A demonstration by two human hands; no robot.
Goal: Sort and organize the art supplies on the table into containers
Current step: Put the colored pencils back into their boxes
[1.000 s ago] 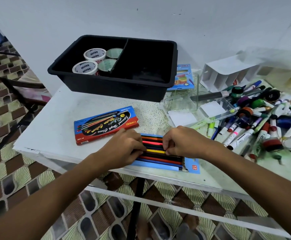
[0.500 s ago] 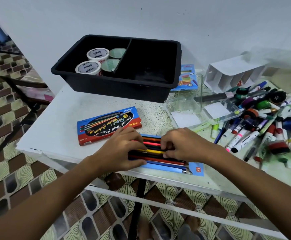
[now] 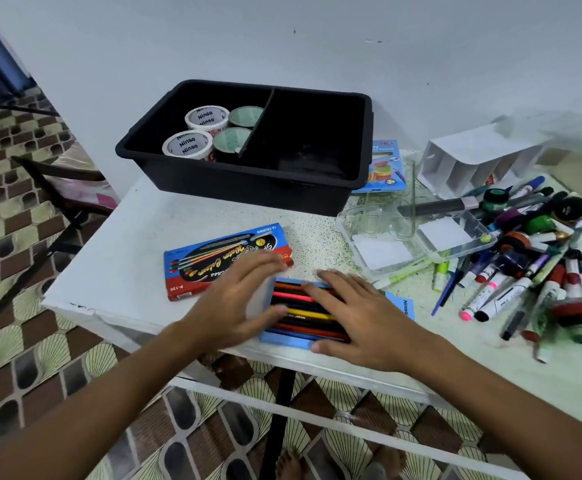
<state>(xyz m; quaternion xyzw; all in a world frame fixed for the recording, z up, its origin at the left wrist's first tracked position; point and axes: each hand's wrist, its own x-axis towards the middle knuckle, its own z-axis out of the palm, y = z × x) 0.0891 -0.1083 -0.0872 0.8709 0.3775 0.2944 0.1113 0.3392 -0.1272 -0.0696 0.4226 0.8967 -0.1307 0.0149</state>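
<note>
- Where the white table (image 3: 116, 271) meets its near edge, I log an open blue pencil box (image 3: 402, 304), "Ninso" on its flap.
- Left hand (image 3: 234, 306) and right hand (image 3: 358, 320): fingers spread flat, resting on the pencils (image 3: 303, 311).
- Second box (image 3: 213, 261): "12 COLOURS", "P-120".
- Black bin (image 3: 248, 188): tape rolls (image 3: 187, 143) marked "Ninso".
- Marker pile (image 3: 524, 271) at right; white wall; patterned floor tiles.
</note>
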